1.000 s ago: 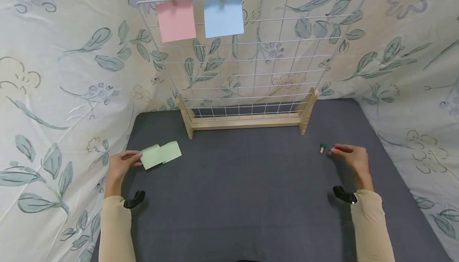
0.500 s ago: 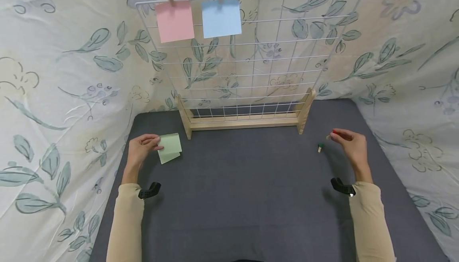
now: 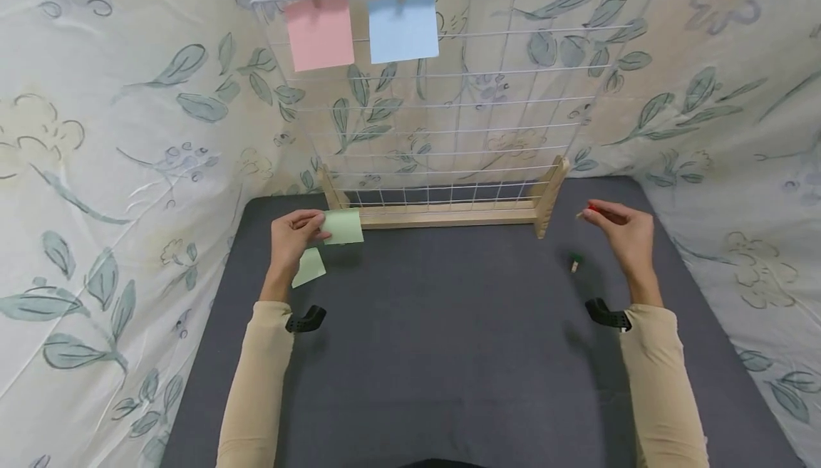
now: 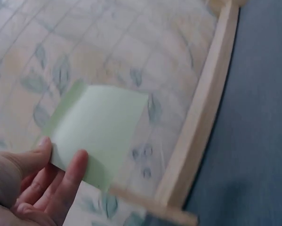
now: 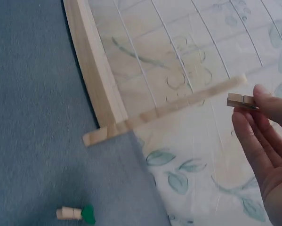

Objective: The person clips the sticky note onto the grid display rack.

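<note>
My left hand [image 3: 296, 241] pinches a pale green paper note [image 3: 343, 226] by its edge, held above the table near the left foot of the wire rack. In the left wrist view the thumb and a finger grip that note [image 4: 103, 127] at one corner. A second green note [image 3: 310, 267] lies on the table below it. On the right, my right hand [image 3: 625, 240] holds a small wooden clothespin [image 5: 242, 101] between thumb and fingers; a bit of red shows on it in the head view. Another clothespin with a green heart [image 3: 575, 262] lies on the table nearby.
A white wire grid rack [image 3: 449, 105] on a wooden base [image 3: 449, 216] stands at the back. From its top bar hang a pink note [image 3: 320, 33] and a blue note [image 3: 403, 28], each under a heart clothespin. Floral cloth [image 3: 128, 126] surrounds the dark table [image 3: 462, 340].
My left hand has lifted one green note off the other and carried it right and toward the rack. The right hand has raised the clothespin up from the table toward the rack.
</note>
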A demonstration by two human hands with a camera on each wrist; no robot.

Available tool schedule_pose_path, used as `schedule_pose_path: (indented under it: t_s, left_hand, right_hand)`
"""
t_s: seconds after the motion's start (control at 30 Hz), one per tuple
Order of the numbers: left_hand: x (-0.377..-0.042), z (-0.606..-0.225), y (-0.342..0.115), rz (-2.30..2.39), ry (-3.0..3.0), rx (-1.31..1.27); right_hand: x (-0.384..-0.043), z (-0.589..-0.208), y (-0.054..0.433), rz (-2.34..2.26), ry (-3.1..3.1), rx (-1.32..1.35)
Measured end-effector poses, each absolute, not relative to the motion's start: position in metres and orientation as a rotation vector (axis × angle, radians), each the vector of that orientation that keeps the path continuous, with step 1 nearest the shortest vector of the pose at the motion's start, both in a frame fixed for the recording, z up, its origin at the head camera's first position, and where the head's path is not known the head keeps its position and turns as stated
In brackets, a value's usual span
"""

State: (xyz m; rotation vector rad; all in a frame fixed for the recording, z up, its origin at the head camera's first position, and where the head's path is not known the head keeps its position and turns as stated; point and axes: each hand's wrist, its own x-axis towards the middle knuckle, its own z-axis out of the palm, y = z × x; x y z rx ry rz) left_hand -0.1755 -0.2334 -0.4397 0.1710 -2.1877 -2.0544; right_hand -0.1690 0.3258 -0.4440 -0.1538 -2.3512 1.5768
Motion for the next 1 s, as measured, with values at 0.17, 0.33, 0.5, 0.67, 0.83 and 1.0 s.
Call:
schedule_pose_path:
  t_s: [0.17, 0.33, 0.5, 0.67, 0.83, 1.0]
  left_hand:
    - [-0.190, -0.417, -0.200, -2.080, -2.188, 0.051]
    - [-0.199, -0.392, -0.169, -2.103, -2.200, -0.102]
    - [-0.200, -0.375, -0.147, -2.135, -2.202, -0.130]
    - [-0.203, -0.360, -0.135, -2.142, -2.180, -0.171]
    - [-0.208, -0.342, -0.120, -2.175, -2.111, -0.278]
    - [-0.212, -0.327, -0.107, -2.154, -2.106, -0.371]
  right_hand:
    - [-0.176, -0.437, 0.309, 1.593, -2.369, -0.046]
    - [-0.185, -0.429, 0.287, 1.532, -2.372, 0.075]
    - [-0.193, -0.415, 0.266, 1.517, -2.374, 0.254]
    - [-0.190, -0.382, 0.245, 1.521, -2.383, 0.323]
    - [-0.197, -0.358, 0.238, 1.616, -2.278, 0.317]
    - [-0.213, -0.350, 0.239, 1.633, -2.200, 0.335]
